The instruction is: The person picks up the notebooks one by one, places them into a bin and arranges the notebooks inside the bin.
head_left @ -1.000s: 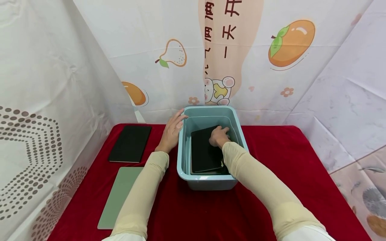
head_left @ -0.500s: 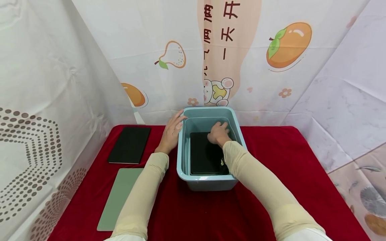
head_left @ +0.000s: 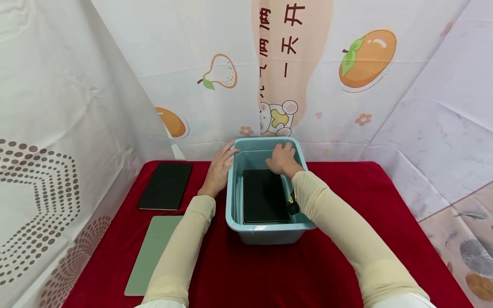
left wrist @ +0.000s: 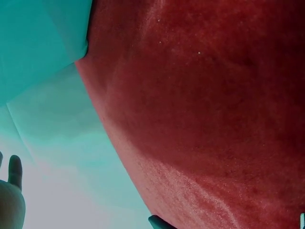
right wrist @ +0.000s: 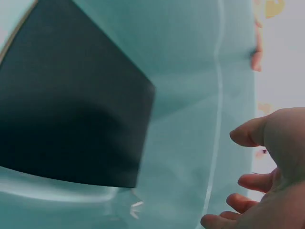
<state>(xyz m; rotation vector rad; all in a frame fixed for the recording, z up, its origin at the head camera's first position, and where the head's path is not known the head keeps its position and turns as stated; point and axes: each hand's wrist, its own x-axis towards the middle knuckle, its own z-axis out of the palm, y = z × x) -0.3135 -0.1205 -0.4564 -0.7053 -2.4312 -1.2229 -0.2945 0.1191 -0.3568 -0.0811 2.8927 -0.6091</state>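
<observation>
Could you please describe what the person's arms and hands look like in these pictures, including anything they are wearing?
Both arms wear long, close-fitting beige sleeves that end at the wrists: the left sleeve and the right sleeve. The left hand and right hand are bare, with no gloves, rings or markings visible. A small black device sits under the right forearm; a white garment edge shows at the upper arms.

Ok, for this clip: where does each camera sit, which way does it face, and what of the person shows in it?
Head: worn on the head, looks forward and down at the blue bin on the red cloth; both sleeves, left hand, right hand.
Left wrist: close to the cloth and bin wall; one fingertip shows.
Right wrist: looks into the bin at the black notebook; curled fingers show.
Shared: head and right wrist both show the notebook in the bin.
</observation>
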